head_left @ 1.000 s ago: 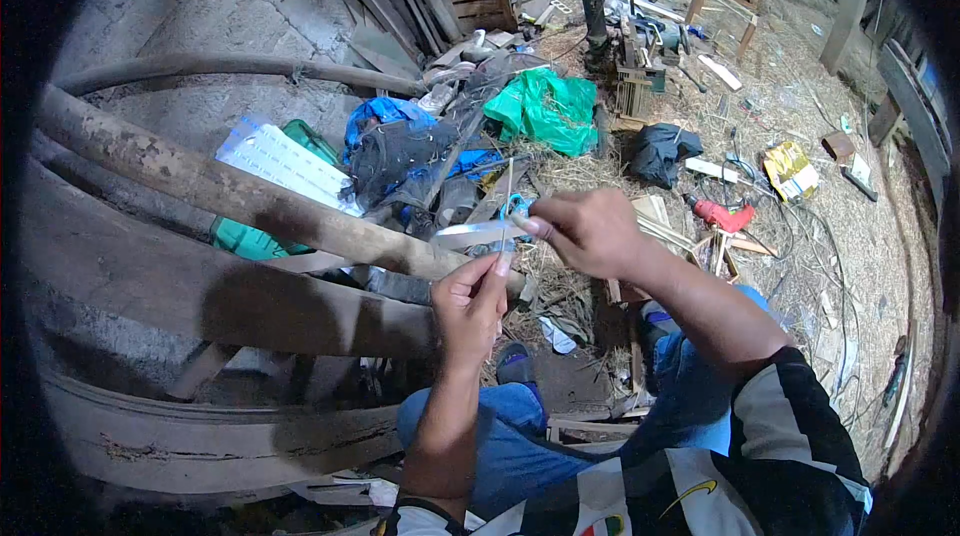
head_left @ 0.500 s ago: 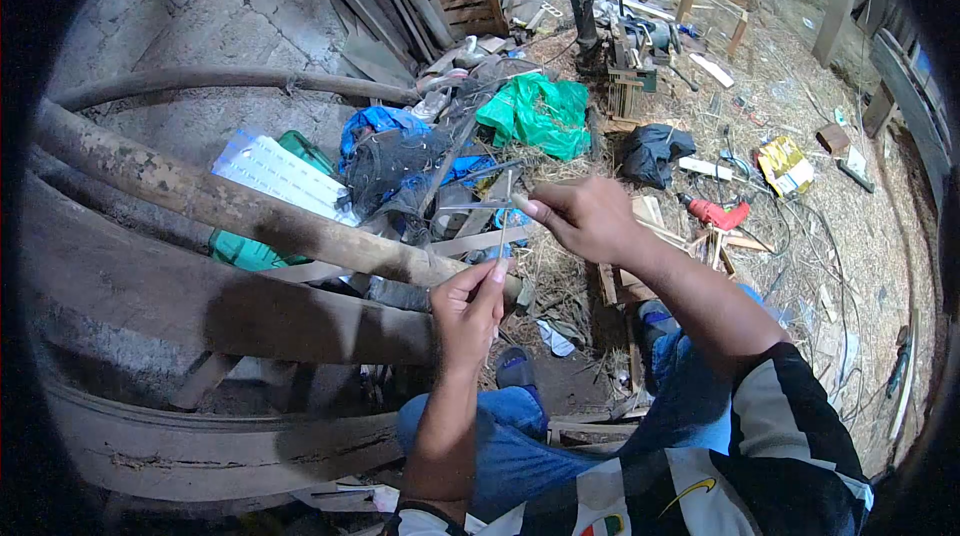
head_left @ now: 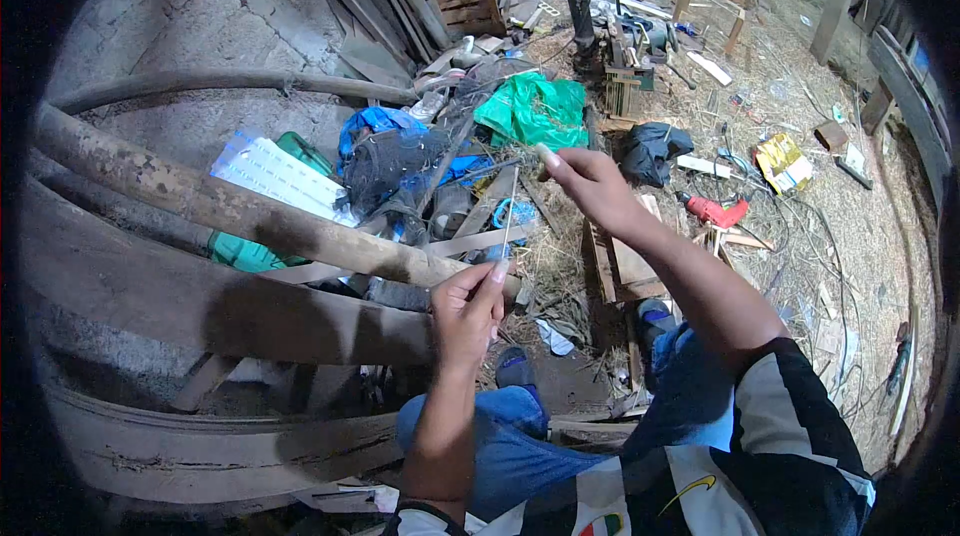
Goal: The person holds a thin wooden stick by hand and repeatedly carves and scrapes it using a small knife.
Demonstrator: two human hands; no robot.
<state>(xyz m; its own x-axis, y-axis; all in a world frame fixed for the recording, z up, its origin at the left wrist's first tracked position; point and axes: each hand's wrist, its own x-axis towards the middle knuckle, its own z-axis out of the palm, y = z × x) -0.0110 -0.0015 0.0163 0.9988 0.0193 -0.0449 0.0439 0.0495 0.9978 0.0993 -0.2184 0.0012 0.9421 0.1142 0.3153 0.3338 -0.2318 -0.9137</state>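
Pinches thin stick in left hand.
Covers its lower part; curls right hand nearby, cannot tell if holding anything.

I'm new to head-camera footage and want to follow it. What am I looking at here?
There is no robot: these are a person's bare hands, seen by one camera worn on the head, looking forward and down. The left hand pinches a thin stick. The right hand is near its upper end; whether it holds anything is hard to tell. On the littered floor beyond lie a green plastic bag and a red power tool.
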